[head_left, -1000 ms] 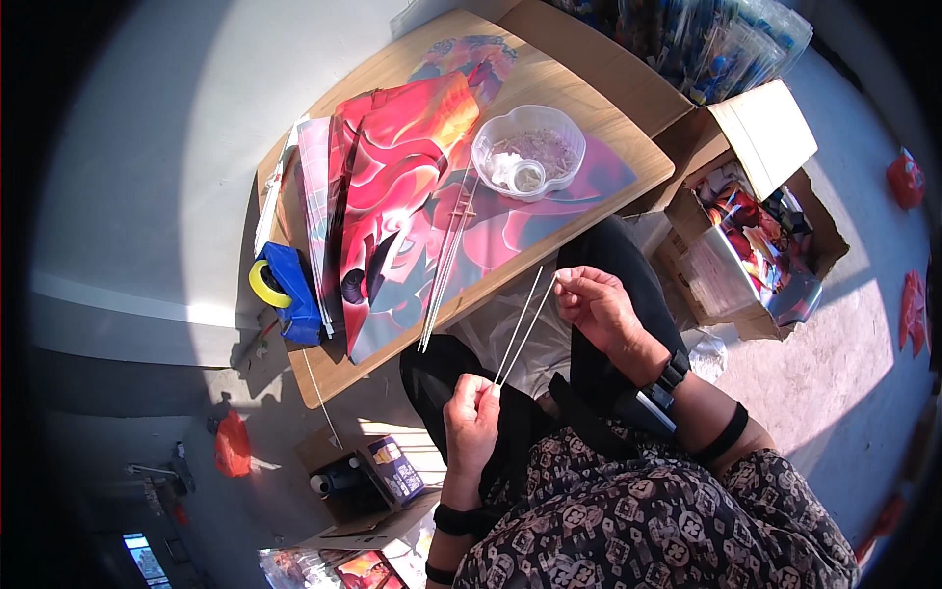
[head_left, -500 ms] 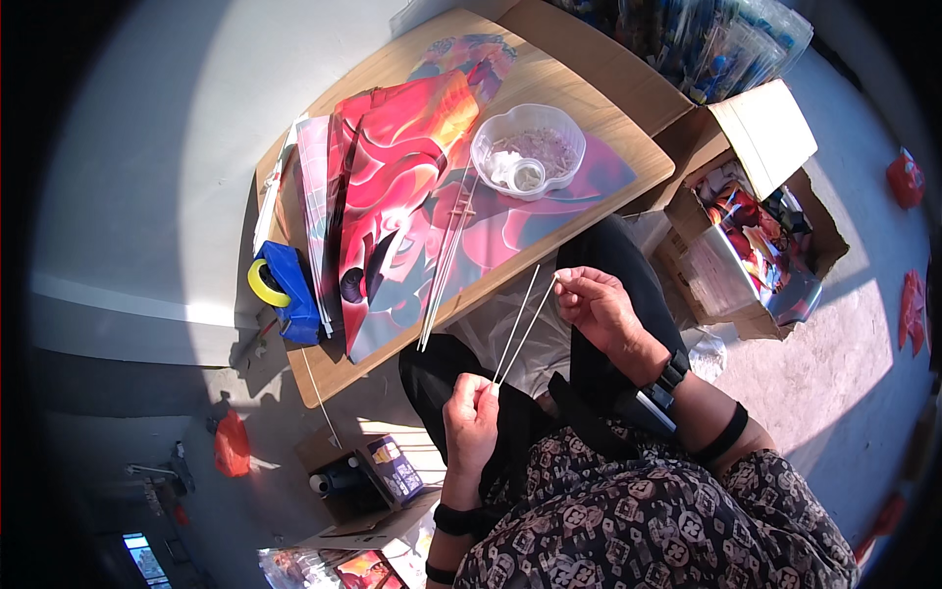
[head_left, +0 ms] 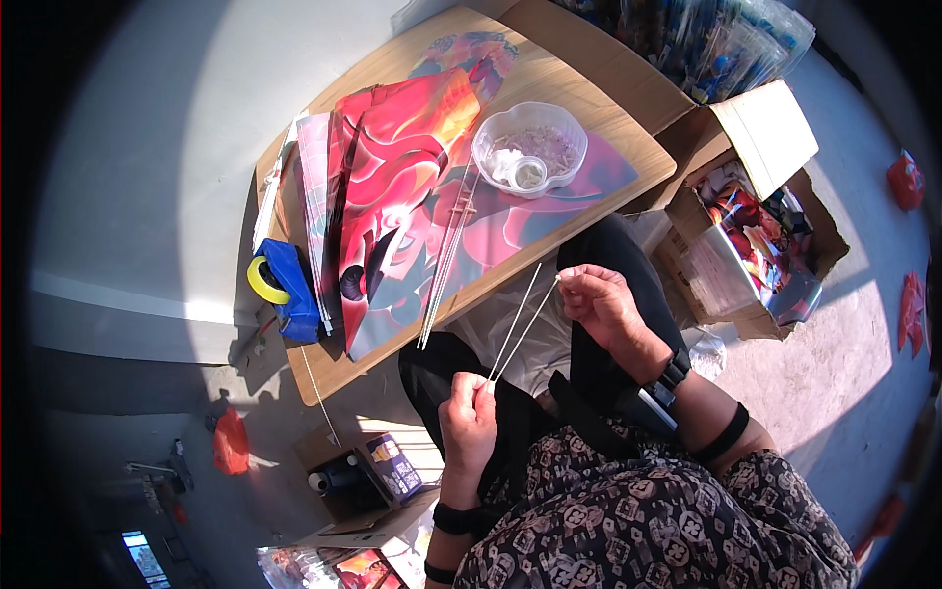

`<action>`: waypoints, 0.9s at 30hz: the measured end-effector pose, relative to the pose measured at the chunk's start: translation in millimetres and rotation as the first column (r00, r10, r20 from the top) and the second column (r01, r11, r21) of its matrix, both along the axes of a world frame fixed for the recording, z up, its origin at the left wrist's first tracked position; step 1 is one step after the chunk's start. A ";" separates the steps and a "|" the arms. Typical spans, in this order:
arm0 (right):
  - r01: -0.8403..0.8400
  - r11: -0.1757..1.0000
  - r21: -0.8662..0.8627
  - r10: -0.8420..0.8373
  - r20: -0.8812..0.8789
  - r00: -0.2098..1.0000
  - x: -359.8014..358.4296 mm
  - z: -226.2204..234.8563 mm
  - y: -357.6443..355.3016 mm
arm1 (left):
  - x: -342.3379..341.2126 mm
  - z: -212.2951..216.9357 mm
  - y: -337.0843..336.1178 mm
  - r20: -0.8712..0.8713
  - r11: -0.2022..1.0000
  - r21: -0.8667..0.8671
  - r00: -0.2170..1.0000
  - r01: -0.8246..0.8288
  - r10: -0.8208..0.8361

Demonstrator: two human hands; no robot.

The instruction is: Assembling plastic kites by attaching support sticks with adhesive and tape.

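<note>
Two thin white rods (head_left: 520, 322) spread in a narrow V above my lap. My left hand (head_left: 467, 424) pinches them together at their lower ends. With thumb and fingertips, my right hand (head_left: 601, 302) grips the upper tip of one rod; the other rod's upper end is free. Past my hands, several similar thin rods (head_left: 444, 260) lie on the wooden table (head_left: 613, 118), on top of red and grey printed sheets (head_left: 392, 162). A clear lobed plastic bowl (head_left: 530, 118) on the table holds small translucent pieces and a little round cup.
A blue tape dispenser (head_left: 291, 285) with yellow tape sits at the table's left edge. To the right stands an open cardboard box (head_left: 731, 324) full of colourful printed material. Another small box (head_left: 343, 506) is on the floor at lower left.
My left hand has shifted slightly left and my right hand slightly right, so the two rods spread a little wider. Both hands keep their grip.
</note>
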State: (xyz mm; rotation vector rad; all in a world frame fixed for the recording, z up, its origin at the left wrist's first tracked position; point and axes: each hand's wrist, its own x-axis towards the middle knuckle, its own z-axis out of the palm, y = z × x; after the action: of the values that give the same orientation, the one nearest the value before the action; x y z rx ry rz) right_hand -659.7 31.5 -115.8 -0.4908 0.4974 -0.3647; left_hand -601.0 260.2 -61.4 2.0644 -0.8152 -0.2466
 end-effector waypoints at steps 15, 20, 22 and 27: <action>-0.580 0.802 -0.144 0.587 0.007 0.810 2.6 10.1 24.7 | 0.2 -5.7 -5.6 -0.167 0.999 -0.043 0.986 0.016 -0.023; -0.597 0.730 -0.332 0.587 -0.142 0.797 9.8 25.2 22.7 | 11.5 -6.1 -5.5 -0.144 0.999 -0.040 0.989 -0.020 0.014; -0.463 0.793 -0.397 0.415 -0.204 0.887 14.4 28.0 9.1 | 25.8 -6.6 -9.4 -0.008 0.997 -0.073 0.999 -0.039 0.039; -0.034 0.771 -0.636 -0.084 -0.155 0.984 35.4 42.8 -43.3 | 78.9 -2.6 -20.1 0.146 0.993 -0.056 0.983 -0.104 0.111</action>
State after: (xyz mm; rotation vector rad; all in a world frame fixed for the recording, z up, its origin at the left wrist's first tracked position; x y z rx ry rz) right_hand -624.3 -11.8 -73.1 -1.1939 0.5460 -0.5219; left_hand -522.1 240.1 -64.0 2.0927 -0.7880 -0.0126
